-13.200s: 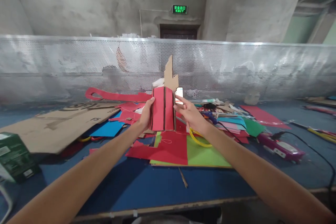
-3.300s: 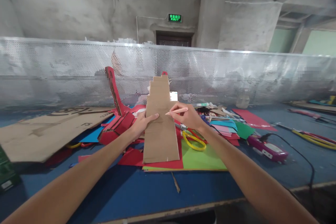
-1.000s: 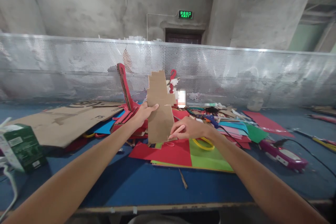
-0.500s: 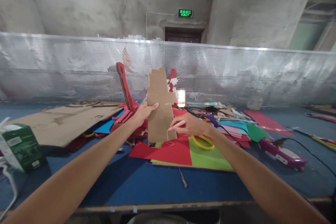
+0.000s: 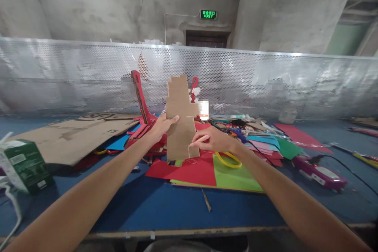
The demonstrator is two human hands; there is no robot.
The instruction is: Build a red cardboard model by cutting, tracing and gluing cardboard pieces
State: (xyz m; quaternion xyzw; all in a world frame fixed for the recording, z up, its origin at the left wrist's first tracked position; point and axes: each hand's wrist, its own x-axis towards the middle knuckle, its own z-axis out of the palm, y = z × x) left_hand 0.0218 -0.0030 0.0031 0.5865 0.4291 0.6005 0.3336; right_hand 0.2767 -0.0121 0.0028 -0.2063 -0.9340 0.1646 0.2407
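Fingers of the left hand (image 5: 159, 126) pinch the stepped cardboard cutout (image 5: 180, 120) upright above the desk (image 5: 165, 204); right hand (image 5: 214, 141) grips its 5 o'clock corner. Such thin board could buckle if either grip tightens.

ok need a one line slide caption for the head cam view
Left hand holds a stepped cardboard cutout upright while the right hand pinches its lower edge.

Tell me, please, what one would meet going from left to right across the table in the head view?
Green box → large cardboard sheet → left hand → stepped cardboard cutout → right hand → purple glue gun.
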